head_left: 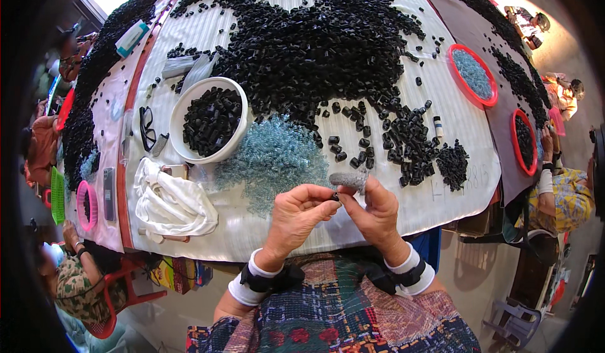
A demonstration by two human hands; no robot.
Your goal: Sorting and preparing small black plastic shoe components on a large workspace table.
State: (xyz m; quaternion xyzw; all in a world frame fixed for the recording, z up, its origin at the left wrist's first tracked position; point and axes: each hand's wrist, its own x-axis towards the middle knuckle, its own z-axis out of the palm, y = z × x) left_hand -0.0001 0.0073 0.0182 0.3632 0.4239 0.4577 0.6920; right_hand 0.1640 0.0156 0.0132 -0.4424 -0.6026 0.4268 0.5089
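My left hand (pixel 300 218) pinches a small black piece (pixel 335 196) between thumb and forefinger, close to the table's near edge. Meeting it there, my right hand (pixel 373 213) is closed with thumb and finger at the same piece. A grey, rough-looking wrapping (pixel 348 181) lies along the right forefinger. Just beyond my hands spreads a heap of small clear bluish pieces (pixel 280 154). Short black cylinders (pixel 409 136) lie loose to the right of it. A white bowl (pixel 242 128) at left holds more black cylinders.
A huge black pile (pixel 315 44) covers the far table. At left lie a white cloth (pixel 170 199), glasses (pixel 147 129) and clear bags (pixel 189 68). Red-rimmed baskets (pixel 452 79) stand at right. A small tube (pixel 438 126) lies near a small black heap (pixel 452 164). Other people sit at both sides.
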